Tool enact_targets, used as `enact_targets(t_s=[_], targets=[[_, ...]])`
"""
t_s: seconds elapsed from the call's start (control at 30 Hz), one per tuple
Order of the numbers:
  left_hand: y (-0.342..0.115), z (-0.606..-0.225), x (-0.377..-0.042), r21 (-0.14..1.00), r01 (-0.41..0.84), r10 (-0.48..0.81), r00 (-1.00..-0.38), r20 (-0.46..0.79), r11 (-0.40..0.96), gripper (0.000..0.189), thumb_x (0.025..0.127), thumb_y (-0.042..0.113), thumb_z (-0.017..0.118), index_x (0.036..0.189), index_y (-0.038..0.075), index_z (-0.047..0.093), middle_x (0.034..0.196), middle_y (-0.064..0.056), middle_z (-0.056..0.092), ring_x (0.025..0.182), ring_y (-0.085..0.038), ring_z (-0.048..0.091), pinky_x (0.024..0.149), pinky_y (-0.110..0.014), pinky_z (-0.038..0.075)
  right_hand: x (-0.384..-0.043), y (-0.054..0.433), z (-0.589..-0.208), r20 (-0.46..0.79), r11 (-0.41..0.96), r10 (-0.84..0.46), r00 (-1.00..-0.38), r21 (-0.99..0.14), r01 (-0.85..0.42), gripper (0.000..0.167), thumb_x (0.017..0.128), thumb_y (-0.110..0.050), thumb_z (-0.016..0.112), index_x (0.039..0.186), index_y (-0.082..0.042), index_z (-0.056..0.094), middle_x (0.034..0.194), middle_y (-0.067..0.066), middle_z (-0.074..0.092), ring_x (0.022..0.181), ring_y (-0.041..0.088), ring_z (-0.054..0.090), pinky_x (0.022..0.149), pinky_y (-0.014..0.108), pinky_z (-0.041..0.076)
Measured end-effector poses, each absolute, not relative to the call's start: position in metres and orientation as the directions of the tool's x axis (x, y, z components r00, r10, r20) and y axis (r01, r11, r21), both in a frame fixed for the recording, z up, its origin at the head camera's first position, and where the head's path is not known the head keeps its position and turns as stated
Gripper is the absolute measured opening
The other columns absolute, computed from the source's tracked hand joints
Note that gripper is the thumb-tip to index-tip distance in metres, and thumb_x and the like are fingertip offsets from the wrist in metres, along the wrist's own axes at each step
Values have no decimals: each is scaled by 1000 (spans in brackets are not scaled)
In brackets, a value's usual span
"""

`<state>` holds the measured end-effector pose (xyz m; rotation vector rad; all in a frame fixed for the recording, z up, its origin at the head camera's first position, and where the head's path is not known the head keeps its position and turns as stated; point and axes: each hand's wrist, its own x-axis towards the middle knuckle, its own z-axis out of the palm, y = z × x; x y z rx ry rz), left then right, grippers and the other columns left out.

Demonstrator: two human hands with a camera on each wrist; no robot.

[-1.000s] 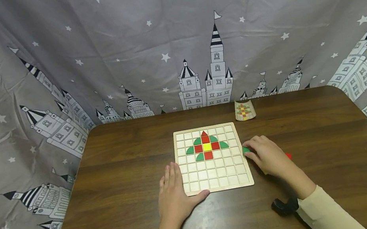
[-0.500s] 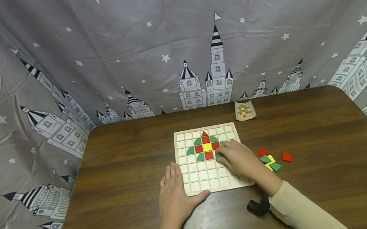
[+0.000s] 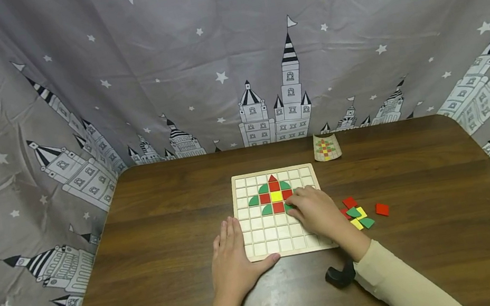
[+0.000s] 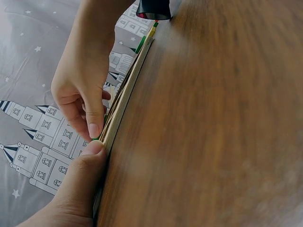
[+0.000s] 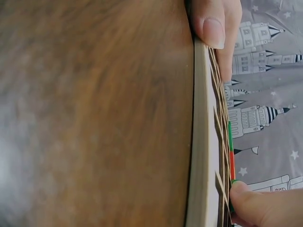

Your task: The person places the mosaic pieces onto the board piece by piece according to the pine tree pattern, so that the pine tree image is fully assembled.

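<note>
We count two hands at one gridded wooden board [image 3: 263,235]. The left hand [image 3: 235,264] lies along the board's left edge, its four fingers straight and close together, its one thumb spread apart along the near edge. The right hand [image 3: 315,210] has thumb and finger clamped on one small green piece [image 3: 289,207], which sits between those fingertips over the board, just right of the lowest red square.

Left of and beyond the right fingertips we count one red triangle [image 3: 272,178], four red squares [image 3: 264,199] and one yellow square [image 3: 276,197], the reds ringing the yellow. Four rounded green pieces [image 3: 254,202] show whole around them, and a sliver of another peeps out just beyond the right fingers, mostly hidden.

To the right of the right fingers, near the wrist, we make out seven loose pieces on the table [image 3: 158,273]: three red ones [image 3: 382,209], two green ones [image 3: 368,222] and two yellow ones [image 3: 357,224], some overlapping. Well beyond the right fingertips, at the table's far edge, stands one curled pattern card [image 3: 327,147].
</note>
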<state>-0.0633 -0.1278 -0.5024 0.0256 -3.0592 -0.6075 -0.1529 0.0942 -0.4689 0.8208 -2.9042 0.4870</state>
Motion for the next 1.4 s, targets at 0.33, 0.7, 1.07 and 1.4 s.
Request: enact_targets(t_s=[0.33,0.7,1.07,1.4], targets=[[-128,-505,-64,383,-12,-22,-1000,23,924,133,66,91,56,158,4,18,166,-12,19,155,-26,15,125,-46,20,-157,93,-470,175,814,-456,-873,-315,-489,19,88,-24,76,104,-14,77,93,-1,69,85,21,61,73,36,52],[-131,-510,-64,389,-2,-19,-999,40,921,133,65,91,56,158,4,19,166,-11,18,155,-25,15,125,-46,19,-158,92,-474,102,767,-309,-945,-560,-312,13,85,-22,78,97,-17,78,93,-5,70,85,16,56,78,36,46],[-132,-512,-64,386,3,-16,-999,45,923,133,65,91,56,158,4,19,166,-11,19,155,-26,15,125,-47,20,-157,90,-473,61,758,-275,-959,-600,-256,12,84,-24,79,95,-17,79,94,-6,70,86,16,54,79,36,45],[-133,-512,-62,393,5,-16,-999,51,920,133,65,91,57,158,4,18,166,-11,18,155,-26,16,124,-48,20,-156,91,-472,32,764,-261,-965,-605,-227,10,85,-24,79,92,-17,78,93,-5,70,88,17,54,78,35,47]])
